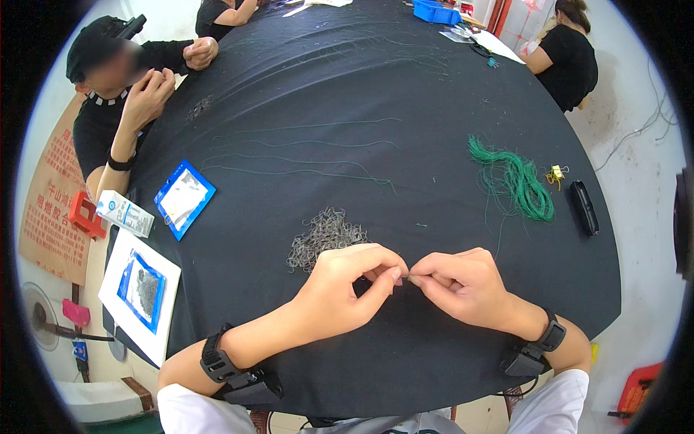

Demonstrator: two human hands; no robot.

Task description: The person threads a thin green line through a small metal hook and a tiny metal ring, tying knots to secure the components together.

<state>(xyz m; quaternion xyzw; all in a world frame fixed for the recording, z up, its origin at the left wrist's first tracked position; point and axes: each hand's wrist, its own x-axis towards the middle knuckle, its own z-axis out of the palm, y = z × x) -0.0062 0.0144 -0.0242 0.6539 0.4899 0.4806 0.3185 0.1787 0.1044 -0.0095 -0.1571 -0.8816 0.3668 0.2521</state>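
Note:
My left hand (pixel 345 288) and my right hand (pixel 466 288) meet in front of me over the black tablecloth, both pinched closed at the fingertips. A tiny dark sliver (pixel 406 275) shows between the two pinches; it is too small to name. Just beyond my left hand lies a heap of small, curved, dark wire pieces that look like fish hooks (pixel 325 237), partly covered by the hand. Farther off to the right, a bundle of green cord (pixel 515 182) lies loose, with thin strands trailing from it toward my right hand.
Thin green strands (pixel 303 143) stretch across the middle. At left are a blue-edged packet (pixel 186 199), a white box (pixel 125 214) and a second packet (pixel 142 291) on a white board (pixel 112 283). A yellow clip (pixel 555 174) and black case (pixel 584 207) lie right. Other people sit around the table.

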